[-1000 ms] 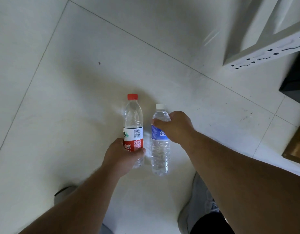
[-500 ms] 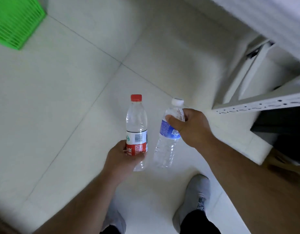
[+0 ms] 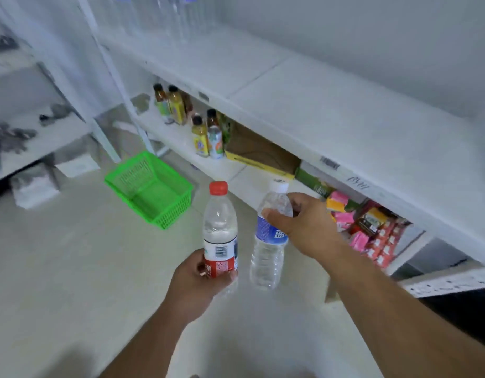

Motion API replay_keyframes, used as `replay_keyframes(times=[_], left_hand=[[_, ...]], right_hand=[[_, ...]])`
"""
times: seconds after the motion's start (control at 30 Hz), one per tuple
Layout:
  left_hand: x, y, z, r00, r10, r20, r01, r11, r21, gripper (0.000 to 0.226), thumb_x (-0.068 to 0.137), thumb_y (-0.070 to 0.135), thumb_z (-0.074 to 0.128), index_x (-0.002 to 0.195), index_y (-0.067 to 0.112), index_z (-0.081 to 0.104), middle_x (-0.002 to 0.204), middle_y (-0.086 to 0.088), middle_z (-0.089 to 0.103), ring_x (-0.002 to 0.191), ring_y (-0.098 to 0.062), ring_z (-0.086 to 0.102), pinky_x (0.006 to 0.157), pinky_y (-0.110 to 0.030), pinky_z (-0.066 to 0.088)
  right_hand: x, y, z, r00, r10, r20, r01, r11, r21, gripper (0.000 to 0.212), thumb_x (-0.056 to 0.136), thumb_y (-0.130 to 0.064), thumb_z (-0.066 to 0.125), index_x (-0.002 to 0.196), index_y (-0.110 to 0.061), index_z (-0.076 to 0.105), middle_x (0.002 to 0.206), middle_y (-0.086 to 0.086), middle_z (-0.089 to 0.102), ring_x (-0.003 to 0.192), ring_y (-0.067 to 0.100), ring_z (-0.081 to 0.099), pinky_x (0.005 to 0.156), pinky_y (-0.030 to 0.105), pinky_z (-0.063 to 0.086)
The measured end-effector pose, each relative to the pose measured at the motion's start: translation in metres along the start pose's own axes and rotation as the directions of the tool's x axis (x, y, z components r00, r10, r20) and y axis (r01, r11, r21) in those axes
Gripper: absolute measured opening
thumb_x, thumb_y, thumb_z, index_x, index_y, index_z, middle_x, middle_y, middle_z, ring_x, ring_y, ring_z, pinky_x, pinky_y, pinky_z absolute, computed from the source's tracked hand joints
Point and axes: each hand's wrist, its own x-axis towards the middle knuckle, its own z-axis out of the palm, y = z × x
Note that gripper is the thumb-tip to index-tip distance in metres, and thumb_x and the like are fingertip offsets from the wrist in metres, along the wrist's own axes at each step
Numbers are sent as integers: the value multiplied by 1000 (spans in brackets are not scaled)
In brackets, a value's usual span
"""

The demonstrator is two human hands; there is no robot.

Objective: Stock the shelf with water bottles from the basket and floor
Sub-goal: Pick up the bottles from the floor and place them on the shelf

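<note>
My left hand grips a clear water bottle with a red cap and red label around its lower half, held upright. My right hand grips a second clear bottle with a white cap and blue label near its shoulder, slightly tilted. Both bottles hang above the pale floor, in front of the white shelf unit. A green plastic basket sits on the floor to the left, and looks empty. Several clear bottles stand blurred on the shelf at the top.
The lower shelf holds several juice bottles, a brown cardboard box and pink and red packets. Another white rack stands at the far left with dark items. A white block lies on the floor beneath it.
The view has swung up from the floor to the shelves. Both hands still hold their bottles and have risen with them; the basket now lies closer, left of the bottles.
</note>
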Motion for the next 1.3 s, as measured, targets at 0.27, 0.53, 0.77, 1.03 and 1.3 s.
replay_keyframes(times=[0.27,0.53,0.77,1.03,1.3], left_hand=[[-70,117,-105,972,229,-51,-228,973,22,40,70,10,87,104,22,71,92,8,77,82,-5,71,67,-15,54],[-64,139,-172,952,287,-108,-283,958,53,42,69,13,88,105,25,69,94,9,76,84,-2,70,68,-12,52],[-8,166,-196,950,288,-119,-286,957,42,40,71,7,86,104,22,69,90,11,77,81,1,70,65,-8,50],[78,207,-217,952,273,-136,-267,962,61,43,69,6,87,106,20,69,94,7,77,87,-6,72,69,-13,53],[142,236,-263,954,290,-79,-286,957,59,44,70,10,87,109,24,69,98,9,77,89,-4,72,76,-18,54]], right_hand=[[-58,-197,-7,977,-205,-49,206,978,14,16,81,-46,77,86,-36,65,81,-22,68,70,-4,66,57,12,48],[-48,-269,18,957,-272,-100,271,962,-19,27,80,-45,78,98,-26,69,93,-8,71,79,3,67,61,20,48],[15,-290,29,956,-281,-89,280,960,-18,26,80,-45,78,97,-27,70,93,-10,73,80,4,68,67,23,54],[116,-317,33,952,-288,-103,297,952,78,23,77,-46,80,90,-29,70,87,-11,74,77,8,71,71,28,59],[175,-371,53,941,-314,-127,321,946,34,19,81,-44,77,91,-34,65,83,-21,65,74,0,64,60,12,44]])
